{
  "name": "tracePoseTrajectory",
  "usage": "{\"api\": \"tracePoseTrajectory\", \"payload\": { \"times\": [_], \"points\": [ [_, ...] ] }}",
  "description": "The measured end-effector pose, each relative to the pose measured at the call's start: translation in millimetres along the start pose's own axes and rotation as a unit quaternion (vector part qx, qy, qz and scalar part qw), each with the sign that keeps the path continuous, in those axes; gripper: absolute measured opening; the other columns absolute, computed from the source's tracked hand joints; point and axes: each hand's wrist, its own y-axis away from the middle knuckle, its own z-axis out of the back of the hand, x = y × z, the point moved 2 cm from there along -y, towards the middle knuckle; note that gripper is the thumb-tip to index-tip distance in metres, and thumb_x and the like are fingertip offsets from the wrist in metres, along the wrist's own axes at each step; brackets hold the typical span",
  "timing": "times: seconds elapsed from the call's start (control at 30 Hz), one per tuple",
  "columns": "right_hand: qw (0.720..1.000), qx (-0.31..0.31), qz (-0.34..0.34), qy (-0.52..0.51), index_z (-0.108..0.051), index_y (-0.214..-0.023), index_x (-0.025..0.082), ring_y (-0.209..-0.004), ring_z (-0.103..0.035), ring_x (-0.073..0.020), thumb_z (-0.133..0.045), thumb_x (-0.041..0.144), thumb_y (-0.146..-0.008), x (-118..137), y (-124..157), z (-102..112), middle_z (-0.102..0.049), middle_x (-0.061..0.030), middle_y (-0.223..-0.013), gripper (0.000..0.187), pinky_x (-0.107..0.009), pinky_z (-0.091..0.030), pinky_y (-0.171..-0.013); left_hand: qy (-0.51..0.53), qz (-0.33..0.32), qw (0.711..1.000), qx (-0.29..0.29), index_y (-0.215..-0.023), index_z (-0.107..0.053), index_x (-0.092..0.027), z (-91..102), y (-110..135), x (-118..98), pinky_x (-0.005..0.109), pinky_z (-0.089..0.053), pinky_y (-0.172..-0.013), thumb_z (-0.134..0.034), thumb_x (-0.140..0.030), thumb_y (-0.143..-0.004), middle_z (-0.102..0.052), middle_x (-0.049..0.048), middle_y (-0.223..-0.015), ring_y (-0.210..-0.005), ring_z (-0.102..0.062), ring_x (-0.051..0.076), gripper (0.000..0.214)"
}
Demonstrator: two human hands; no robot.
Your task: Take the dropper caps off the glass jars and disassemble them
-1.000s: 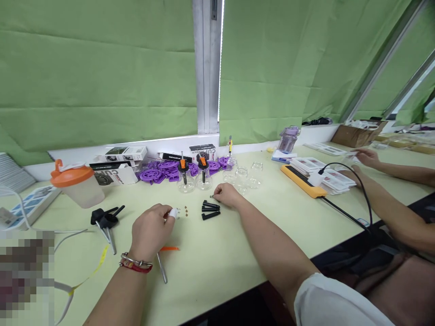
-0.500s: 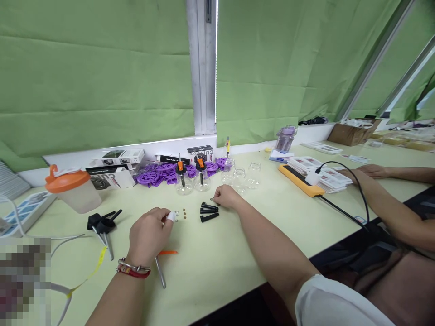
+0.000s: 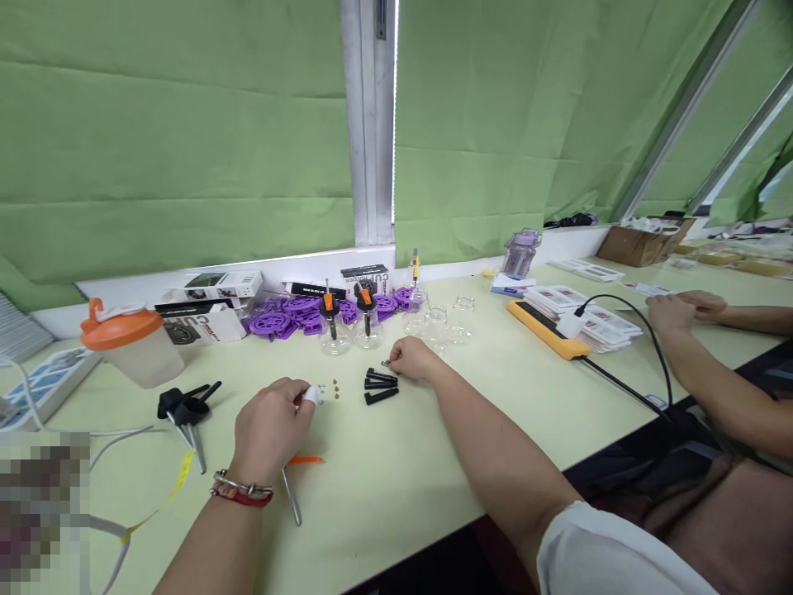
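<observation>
My left hand [image 3: 273,423], a white wrap on one finger, is low over the table with its fingers curled together; what they hold, if anything, is hidden. Right beside its fingertips lie small silvery pieces [image 3: 321,394] and a short row of small brown pieces [image 3: 336,388]. My right hand [image 3: 414,360] has its fingers pinched together at a few tiny metal pieces [image 3: 385,364]; whether one is gripped is too small to tell. Just below it, several black plastic handle-like parts [image 3: 381,397] lie side by side. An orange piece [image 3: 308,459] and a metal rod [image 3: 292,497] show under my left hand.
Glass jars with black-and-orange tops [image 3: 335,335], bare glass jars [image 3: 462,318] and purple plastic parts [image 3: 273,324] line the back. An orange-lidded cup [image 3: 133,347] and black parts with metal rods [image 3: 186,405] stand left. At right are a yellow power strip [image 3: 545,330] and a co-worker's hands [image 3: 681,310].
My hands stay almost in place. The co-worker's near hand at the right has moved right, away from the stacked cards, to meet the other hand.
</observation>
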Motion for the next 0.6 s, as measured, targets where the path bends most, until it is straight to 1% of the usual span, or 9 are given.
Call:
{"api": "tracePoseTrajectory", "payload": {
  "times": [0.17, 0.33, 0.47, 0.6],
  "points": [
    [1.0, 0.004, 0.01, -0.015, -0.07, -0.075, 0.016, -0.067, -0.058, -0.0114, -0.071, 0.015, -0.066, 1, 2, 2, -0.069, -0.003, -0.078, 0.008, -0.019, -0.041, -0.055, -0.001, -0.004, 1.0, -0.002, -0.085, -0.067, -0.024, -0.4, 0, 1, 0.029, -0.039, -0.064, -0.039, -0.033, -0.085, -0.069, -0.0003, -0.094, -0.082, -0.06, 0.02, 0.03],
    [1.0, 0.007, 0.012, 0.011, -0.069, -0.077, 0.017, -0.068, -0.058, -0.0116, -0.071, 0.019, -0.068, 5, 7, 7, -0.069, -0.0024, -0.078, 0.009, -0.019, -0.04, -0.055, 0.0, -0.005, 1.0, -0.001, -0.085, -0.067, -0.024, -0.5, -1, 0, 0.029, -0.039, -0.064, -0.038, -0.035, -0.085, -0.069, 0.0001, -0.093, -0.083, -0.061, 0.02, 0.031],
    [0.999, 0.007, 0.004, 0.036, -0.069, -0.083, 0.016, -0.07, -0.058, -0.0127, -0.075, 0.023, -0.065, 4, 9, 11, -0.069, -0.0037, -0.082, 0.02, -0.02, -0.04, -0.057, 0.001, -0.003, 1.0, -0.004, -0.085, -0.067, -0.024, 0.0, 0, 1, 0.029, -0.038, -0.063, -0.039, -0.035, -0.085, -0.069, 0.0004, -0.092, -0.081, -0.061, 0.02, 0.031],
    [0.999, 0.018, -0.006, 0.04, -0.069, -0.087, 0.016, -0.07, -0.059, -0.0133, -0.076, 0.017, -0.061, 3, 8, 12, -0.069, -0.0048, -0.086, 0.027, -0.02, -0.041, -0.057, 0.001, -0.009, 1.0, -0.008, -0.084, -0.068, -0.023, -0.4, 0, 1, 0.029, -0.038, -0.061, -0.039, -0.034, -0.085, -0.069, 0.0011, -0.091, -0.079, -0.061, 0.02, 0.03]
  ]
}}
